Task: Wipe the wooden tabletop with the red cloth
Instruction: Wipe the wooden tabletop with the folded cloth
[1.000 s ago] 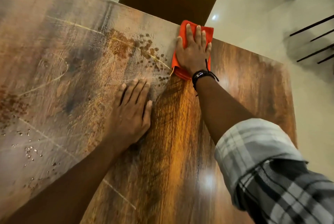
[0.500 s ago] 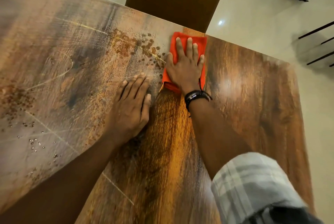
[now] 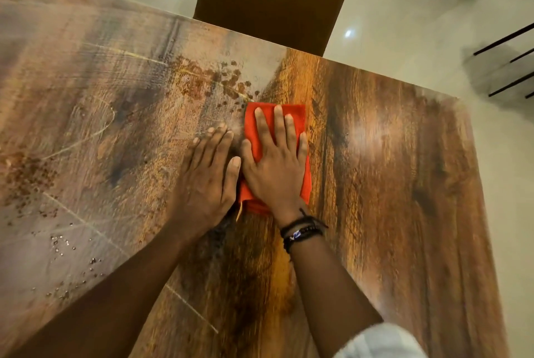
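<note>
Folded red cloth (image 3: 291,115) flat under right hand (image 3: 274,167), fingers spread, pressing it onto streaked wooden tabletop (image 3: 390,184); left hand (image 3: 206,175) flat just left, touching tabletop.

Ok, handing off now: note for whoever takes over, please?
Right hand: flat, pressing the red cloth onto the wooden tabletop.
Left hand: flat on the bare wood, beside the cloth.
Done: the strip right of the cloth looks dark and glossy.
To do: the dull, hazy part left of the hands, with brown spots just beyond the cloth and droplets at the near left.
</note>
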